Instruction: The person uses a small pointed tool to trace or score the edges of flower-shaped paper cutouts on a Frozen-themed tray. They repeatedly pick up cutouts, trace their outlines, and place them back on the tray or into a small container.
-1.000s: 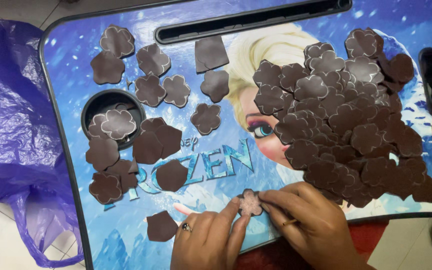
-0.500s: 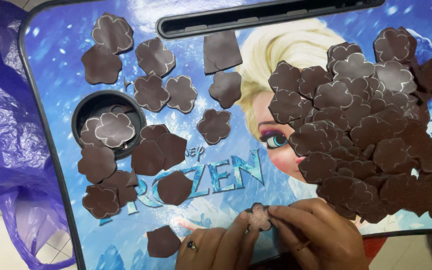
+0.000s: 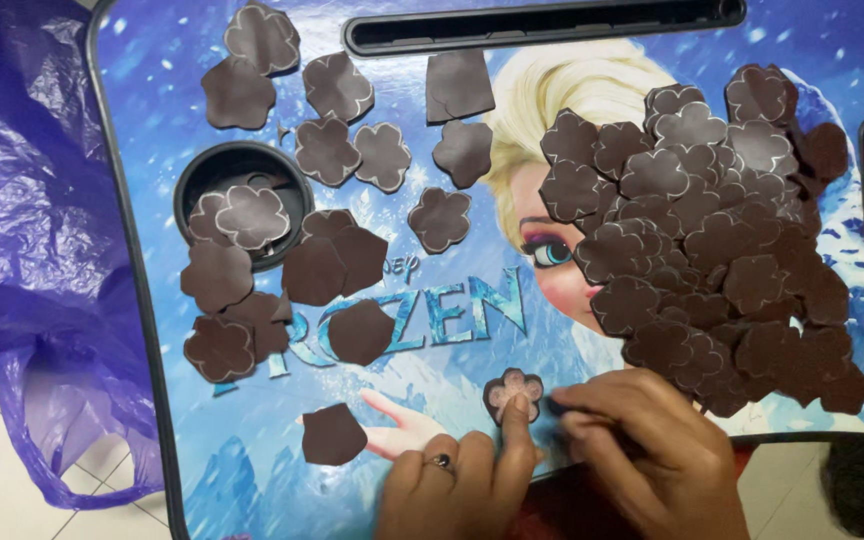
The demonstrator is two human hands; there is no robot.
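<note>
1. Since the earlier frame the hands have slid down toward the near table edge, and the small brown flower-shaped foam cutout (image 3: 513, 393) went with them.
2. Left hand (image 3: 462, 478) pins that cutout flat under one fingertip; it lies just above the grip, no long axis to speak of.
3. Right hand (image 3: 642, 450), fingers curled tight, pinches something thin beside it; I cannot tell what.
4. Count: one big heap of brown cutouts (image 3: 702, 240) on the right, roughly eighteen loose ones on the left, one purple plastic bag (image 3: 22, 250).
</note>
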